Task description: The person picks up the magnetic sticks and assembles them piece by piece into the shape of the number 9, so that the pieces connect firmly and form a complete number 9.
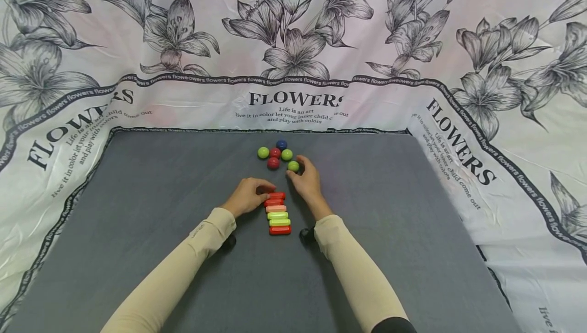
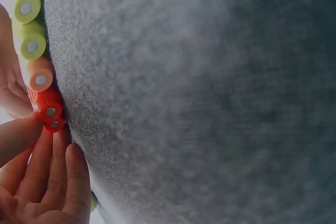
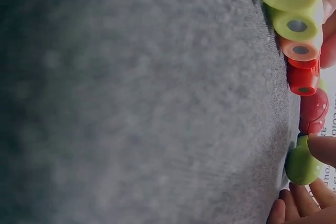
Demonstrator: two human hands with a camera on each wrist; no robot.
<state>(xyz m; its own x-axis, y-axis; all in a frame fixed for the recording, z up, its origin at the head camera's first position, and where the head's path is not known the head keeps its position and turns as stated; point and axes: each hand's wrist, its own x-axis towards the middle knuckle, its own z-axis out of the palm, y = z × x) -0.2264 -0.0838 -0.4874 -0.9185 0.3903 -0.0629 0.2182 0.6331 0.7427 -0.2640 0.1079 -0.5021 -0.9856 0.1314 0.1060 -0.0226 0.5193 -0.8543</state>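
A row of short magnetic rods lies side by side on the grey table: a red rod (image 1: 280, 230) nearest, two yellow-green rods (image 1: 278, 215), an orange rod (image 1: 276, 209), then two red ones at the far end. My left hand (image 1: 249, 196) pinches the farthest red rod (image 2: 54, 124) between thumb and fingers. Beyond the row, my right hand (image 1: 307, 180) holds a green ball (image 3: 303, 165), thumb on one side and fingers on the other. Close to it sit two red balls (image 1: 273, 163), two more green balls (image 1: 263, 153) and a blue ball (image 1: 282, 144).
The grey table (image 1: 376, 195) stretches out on both sides of the arms. A white cloth (image 1: 293, 104) printed with flowers and lettering stands along its back and sides. Small dark objects, one of them a black piece (image 1: 307, 235), show under the wrists.
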